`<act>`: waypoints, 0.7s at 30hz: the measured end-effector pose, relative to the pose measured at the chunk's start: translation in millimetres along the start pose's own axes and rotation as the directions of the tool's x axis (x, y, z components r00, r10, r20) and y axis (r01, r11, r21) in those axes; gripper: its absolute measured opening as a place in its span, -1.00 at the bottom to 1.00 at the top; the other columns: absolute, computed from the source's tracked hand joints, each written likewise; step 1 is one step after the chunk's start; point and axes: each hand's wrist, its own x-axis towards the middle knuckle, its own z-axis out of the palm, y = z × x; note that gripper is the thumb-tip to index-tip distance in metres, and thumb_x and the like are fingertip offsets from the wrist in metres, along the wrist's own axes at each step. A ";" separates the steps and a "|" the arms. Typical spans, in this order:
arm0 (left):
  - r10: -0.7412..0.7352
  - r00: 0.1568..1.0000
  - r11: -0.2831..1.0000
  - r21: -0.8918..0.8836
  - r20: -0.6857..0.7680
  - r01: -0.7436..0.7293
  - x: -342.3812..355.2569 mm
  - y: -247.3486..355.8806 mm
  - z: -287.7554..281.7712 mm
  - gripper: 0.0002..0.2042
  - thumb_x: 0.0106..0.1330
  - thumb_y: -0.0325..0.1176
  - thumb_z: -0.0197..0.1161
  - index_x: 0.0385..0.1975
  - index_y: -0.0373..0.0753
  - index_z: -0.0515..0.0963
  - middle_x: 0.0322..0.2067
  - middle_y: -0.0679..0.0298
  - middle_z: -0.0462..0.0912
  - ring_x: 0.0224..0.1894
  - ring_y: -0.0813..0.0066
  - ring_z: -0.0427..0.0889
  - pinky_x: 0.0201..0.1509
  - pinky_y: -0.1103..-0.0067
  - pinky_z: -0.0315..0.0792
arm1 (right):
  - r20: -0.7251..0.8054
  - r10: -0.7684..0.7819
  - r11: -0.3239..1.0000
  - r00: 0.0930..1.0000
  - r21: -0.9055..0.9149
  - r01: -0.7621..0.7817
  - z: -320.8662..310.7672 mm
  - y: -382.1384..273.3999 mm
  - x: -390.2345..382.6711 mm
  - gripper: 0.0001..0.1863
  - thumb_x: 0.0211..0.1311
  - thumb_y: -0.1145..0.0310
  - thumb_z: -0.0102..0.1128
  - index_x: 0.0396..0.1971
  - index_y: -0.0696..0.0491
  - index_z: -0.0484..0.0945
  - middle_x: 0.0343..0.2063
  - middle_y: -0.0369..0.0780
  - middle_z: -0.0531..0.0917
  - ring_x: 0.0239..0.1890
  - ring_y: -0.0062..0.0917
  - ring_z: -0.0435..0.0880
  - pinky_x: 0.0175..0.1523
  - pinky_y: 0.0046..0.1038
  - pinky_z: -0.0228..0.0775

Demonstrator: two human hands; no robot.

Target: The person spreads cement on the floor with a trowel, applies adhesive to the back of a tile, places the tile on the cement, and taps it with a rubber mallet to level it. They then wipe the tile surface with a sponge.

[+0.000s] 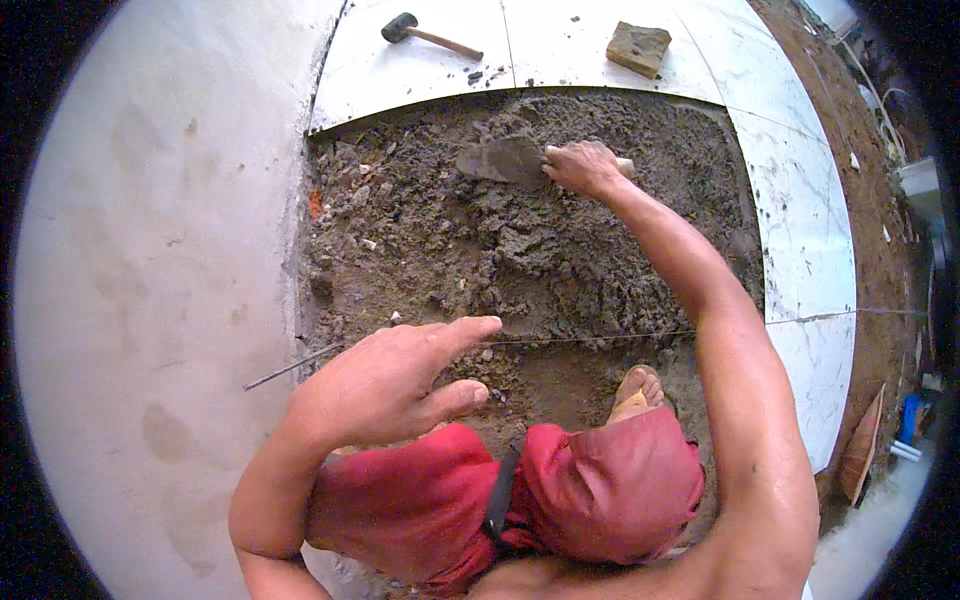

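My right hand (585,168) is wrapped round the handle of a trowel (502,161). The trowel's blade points left and lies against the rough grey-brown mortar bed (540,240). Nearer to me, my left hand (395,378) hangs above the near left part of the bed, holding nothing, its thumb apart from the fingers. A thin string (590,339) runs across the near side of the bed. Beside my left wrist, a thin metal rod (285,369) sticks out to the left; its other end is hidden.
White tiles (800,215) border the bed on the far and right sides. A mallet (430,35) and a brownish block (638,50) rest on the far tiles. Pale grey surface (170,280) spreads along the left. Bare brown soil (850,180) lies beyond the right tiles. My sandalled foot (637,390) stands at the near side.
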 end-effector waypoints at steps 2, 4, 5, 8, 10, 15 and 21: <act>0.000 1.000 1.000 0.007 -0.010 0.000 0.2 -1.6 0.5 -0.44 0.25 -0.20 0.21 0.19 -0.34 0.28 -0.07 -0.17 0.55 -0.02 -0.10 0.53 0.05 0.24 0.43 | -0.014 0.035 0.994 0.999 0.101 -0.034 -2.7 -12.0 5.4 -0.62 0.31 0.01 -0.03 -0.18 0.02 0.48 -0.32 -0.05 0.67 -0.21 -0.14 0.65 -0.11 -0.10 0.48; -0.027 1.000 1.000 0.011 -0.009 0.027 -3.6 -3.0 -1.1 -0.44 0.25 -0.21 0.21 0.19 -0.34 0.28 -0.07 -0.17 0.55 -0.02 -0.11 0.53 0.05 0.24 0.43 | 0.005 0.027 0.995 1.000 0.098 -0.027 -8.2 -13.8 0.0 -0.61 0.31 0.00 -0.04 -0.15 0.03 0.47 -0.30 -0.04 0.66 -0.20 -0.13 0.65 -0.10 -0.10 0.48; -0.044 0.999 0.999 0.028 -0.008 0.044 -6.5 -4.0 -2.8 -0.44 0.25 -0.21 0.21 0.20 -0.33 0.28 -0.07 -0.17 0.55 -0.02 -0.11 0.53 0.05 0.24 0.43 | -0.002 -0.023 0.992 1.000 0.122 0.023 -11.4 -11.2 -5.0 -0.60 0.31 0.00 -0.05 -0.14 0.04 0.46 -0.30 -0.04 0.66 -0.19 -0.13 0.65 -0.10 -0.09 0.48; -0.037 0.999 0.999 0.001 -0.024 0.037 -14.8 -8.1 -8.5 -0.44 0.25 -0.21 0.20 0.20 -0.33 0.28 -0.07 -0.17 0.54 -0.03 -0.11 0.54 0.05 0.24 0.43 | -0.003 0.124 0.986 0.992 0.115 -0.122 -14.7 3.7 -29.7 -0.57 0.32 -0.02 -0.06 -0.13 0.07 0.45 -0.28 0.01 0.65 -0.17 -0.06 0.63 -0.08 -0.05 0.46; -0.012 1.000 1.000 -0.016 -0.008 0.011 -15.0 -11.9 -11.3 -0.44 0.25 -0.20 0.20 0.20 -0.33 0.28 -0.07 -0.18 0.54 -0.03 -0.11 0.54 0.05 0.24 0.43 | 0.044 0.212 0.967 0.976 0.132 -0.216 -10.7 10.3 -34.1 -0.56 0.32 -0.02 -0.07 -0.15 0.09 0.46 -0.27 0.03 0.65 -0.16 -0.04 0.62 -0.07 -0.04 0.46; 0.030 1.000 0.999 -0.015 0.002 -0.030 -2.0 -19.0 -11.0 -0.45 0.25 -0.22 0.21 0.22 -0.26 0.27 -0.07 -0.15 0.55 -0.03 -0.08 0.55 0.05 0.26 0.43 | 0.025 0.327 0.918 0.945 0.231 -0.324 7.7 5.5 14.3 -0.53 0.29 -0.04 -0.04 -0.13 0.07 0.54 -0.13 -0.04 0.64 -0.05 -0.11 0.61 0.02 -0.09 0.46; -0.064 0.998 0.998 0.030 0.018 0.064 1.7 -14.6 -12.3 -0.43 0.27 -0.24 0.25 0.26 -0.15 0.25 -0.05 -0.06 0.58 -0.02 0.03 0.59 0.06 0.30 0.46 | 0.213 0.414 0.881 0.885 0.150 -0.449 -32.9 -13.2 81.9 -0.54 0.25 0.06 -0.02 -0.02 0.05 0.57 0.00 -0.07 0.59 0.07 -0.19 0.56 0.15 -0.20 0.40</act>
